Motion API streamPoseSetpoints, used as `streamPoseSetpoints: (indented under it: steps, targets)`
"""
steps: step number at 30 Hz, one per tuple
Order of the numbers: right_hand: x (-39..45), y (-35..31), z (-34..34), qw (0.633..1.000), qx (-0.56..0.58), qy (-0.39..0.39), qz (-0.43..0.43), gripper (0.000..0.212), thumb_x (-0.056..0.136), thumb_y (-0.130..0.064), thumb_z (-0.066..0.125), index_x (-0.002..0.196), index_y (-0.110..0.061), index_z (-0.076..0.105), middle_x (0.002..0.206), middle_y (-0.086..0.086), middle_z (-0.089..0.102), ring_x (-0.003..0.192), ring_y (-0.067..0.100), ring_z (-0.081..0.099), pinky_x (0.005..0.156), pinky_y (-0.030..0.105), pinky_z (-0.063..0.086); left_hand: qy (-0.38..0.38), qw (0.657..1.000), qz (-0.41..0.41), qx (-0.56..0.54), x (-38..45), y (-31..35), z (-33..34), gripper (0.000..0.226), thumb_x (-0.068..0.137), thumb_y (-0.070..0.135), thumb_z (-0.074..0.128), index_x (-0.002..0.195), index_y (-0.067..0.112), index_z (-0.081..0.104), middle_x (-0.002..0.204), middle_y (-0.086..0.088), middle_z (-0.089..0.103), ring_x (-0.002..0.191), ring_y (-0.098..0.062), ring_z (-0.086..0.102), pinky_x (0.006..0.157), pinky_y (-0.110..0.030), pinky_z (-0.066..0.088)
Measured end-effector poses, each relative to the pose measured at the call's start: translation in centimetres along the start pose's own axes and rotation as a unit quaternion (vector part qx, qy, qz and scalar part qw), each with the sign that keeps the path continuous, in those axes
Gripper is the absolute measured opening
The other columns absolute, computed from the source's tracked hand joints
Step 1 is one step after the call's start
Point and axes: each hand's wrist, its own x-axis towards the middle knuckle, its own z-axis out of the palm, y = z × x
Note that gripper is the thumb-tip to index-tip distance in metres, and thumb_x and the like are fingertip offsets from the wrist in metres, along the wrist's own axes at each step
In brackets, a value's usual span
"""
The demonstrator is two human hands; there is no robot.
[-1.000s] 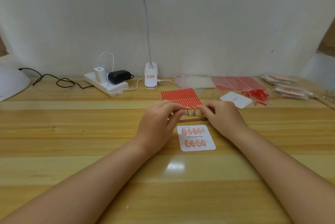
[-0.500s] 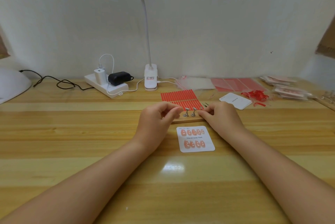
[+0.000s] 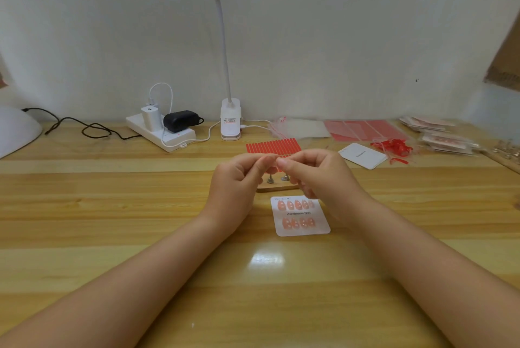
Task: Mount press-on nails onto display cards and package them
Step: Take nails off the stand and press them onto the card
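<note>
Your left hand [image 3: 237,178] and right hand [image 3: 315,171] meet fingertip to fingertip above the wooden nail stand [image 3: 277,185], fingers curled as if pinching something too small to make out. Just in front of the stand, the display card [image 3: 300,216] lies flat on the table [image 3: 112,235], carrying nine pink press-on nails. Behind the stand sits a sheet of red adhesive strips [image 3: 271,147].

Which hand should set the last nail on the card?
Right, probably. The right hand hangs just above the card, nearest the empty spot at the end of its lower row; the left hand sits farther left.
</note>
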Motion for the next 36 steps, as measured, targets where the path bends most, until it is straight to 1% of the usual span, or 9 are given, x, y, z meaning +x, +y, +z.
streamPoseSetpoints:
  steps: [3,6,12,17,21,25,29,33,36]
  targets:
    - [-0.11,-0.03,-0.20,1.000,0.000,-0.020,-0.001,0.020,0.076,-0.034,0.076,0.077,-0.014,0.071,0.053,-0.010,0.060,0.043,0.002,0.045,0.042,0.016,0.036,-0.005,1.000,0.001,0.007,0.00,-0.17,0.12,0.019,0.086,0.031,0.055,0.088,0.021,0.071,0.074,0.005,0.069,0.070,-0.002,0.062,0.065,-0.014,0.047]
    - [-0.04,0.00,-0.32,0.999,-0.005,-0.051,-0.002,0.012,0.084,-0.025,0.072,0.076,-0.017,0.070,0.053,-0.011,0.058,0.043,0.002,0.045,0.042,0.015,0.036,-0.015,1.000,0.001,0.005,-0.05,-0.24,0.24,0.026,0.085,0.034,0.054,0.087,0.015,0.073,0.073,0.000,0.069,0.068,-0.003,0.061,0.064,-0.013,0.046]
    - [0.13,0.09,-0.42,0.998,-0.014,-0.058,0.003,0.012,0.088,-0.022,0.068,0.078,-0.016,0.069,0.053,-0.011,0.056,0.043,0.003,0.045,0.042,0.015,0.037,-0.012,1.000,-0.001,0.002,0.00,-0.30,0.19,0.026,0.084,0.035,0.055,0.086,0.016,0.073,0.072,0.003,0.069,0.068,-0.003,0.062,0.064,-0.013,0.047]
    - [-0.03,-0.10,-0.37,0.986,-0.132,-0.045,-0.097,0.013,0.090,-0.017,0.065,0.077,-0.016,0.069,0.063,-0.011,0.067,0.048,-0.003,0.051,0.047,0.008,0.037,-0.024,0.999,0.007,0.035,0.03,-0.37,0.07,0.016,0.088,0.027,0.058,0.084,0.021,0.072,0.072,0.006,0.069,0.068,-0.002,0.062,0.065,-0.014,0.048]
    - [-0.18,0.14,-0.23,0.973,-0.182,-0.042,-0.133,0.013,0.088,-0.016,0.067,0.076,-0.014,0.068,0.054,-0.015,0.054,0.047,0.000,0.046,0.046,0.010,0.035,-0.015,0.998,0.011,0.052,0.03,-0.39,0.10,0.020,0.089,0.021,0.061,0.073,0.030,0.070,0.067,0.008,0.069,0.066,-0.002,0.063,0.065,-0.016,0.049]
    - [-0.32,0.27,-0.11,0.963,-0.219,-0.028,-0.157,0.011,0.085,-0.013,0.067,0.078,-0.005,0.068,0.056,-0.008,0.051,0.049,0.002,0.044,0.048,0.012,0.036,-0.026,0.998,0.023,0.056,-0.09,-0.33,0.20,0.015,0.090,0.016,0.061,0.082,0.019,0.074,0.073,0.011,0.070,0.070,0.000,0.065,0.067,-0.016,0.050]
    - [-0.38,-0.16,-0.07,0.981,-0.150,-0.017,-0.122,0.011,0.087,-0.010,0.064,0.079,-0.004,0.067,0.062,-0.001,0.057,0.050,0.000,0.045,0.049,0.012,0.037,-0.042,0.995,0.059,0.068,0.00,-0.05,-0.02,0.019,0.091,0.019,0.056,0.099,0.012,0.071,0.082,0.009,0.068,0.075,0.000,0.062,0.068,-0.012,0.047]
    - [-0.20,-0.57,-0.55,0.996,-0.053,-0.026,-0.067,0.016,0.091,-0.012,0.062,0.075,-0.011,0.064,0.050,-0.013,0.052,0.043,0.001,0.041,0.044,0.015,0.035,-0.044,0.988,0.105,0.101,0.17,0.21,-0.31,0.032,0.088,0.007,0.062,0.119,0.015,0.061,0.088,0.007,0.062,0.073,-0.014,0.058,0.068,-0.027,0.051]
    - [-0.19,-0.51,-0.62,0.998,-0.002,-0.057,-0.035,0.016,0.092,-0.014,0.060,0.077,-0.010,0.064,0.051,-0.007,0.050,0.042,0.006,0.040,0.043,0.018,0.035,-0.029,0.990,0.105,0.090,0.19,0.43,-0.35,0.034,0.082,0.007,0.069,0.113,0.019,0.062,0.087,0.007,0.063,0.069,-0.016,0.057,0.067,-0.037,0.052]
